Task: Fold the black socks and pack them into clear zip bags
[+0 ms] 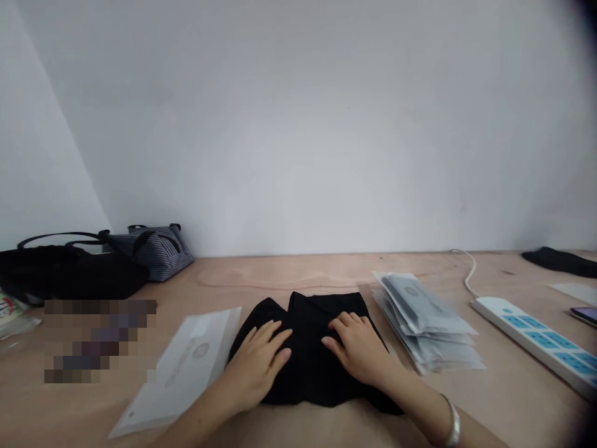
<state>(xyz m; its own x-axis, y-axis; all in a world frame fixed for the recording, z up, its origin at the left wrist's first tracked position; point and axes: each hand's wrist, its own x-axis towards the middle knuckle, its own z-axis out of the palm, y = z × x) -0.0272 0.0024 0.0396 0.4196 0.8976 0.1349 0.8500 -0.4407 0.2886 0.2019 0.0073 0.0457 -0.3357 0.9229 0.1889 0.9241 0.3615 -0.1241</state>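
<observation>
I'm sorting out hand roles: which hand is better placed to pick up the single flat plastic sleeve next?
Probably the left hand: it rests on the black cloth, close beside the flat plastic sleeve, whereas the right hand lies farther across, nearer the stacked packets.

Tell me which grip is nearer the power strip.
Right: the right grip rests on the black cloth, left of the power strip; the left grip rests farther left, also on the cloth.
</observation>
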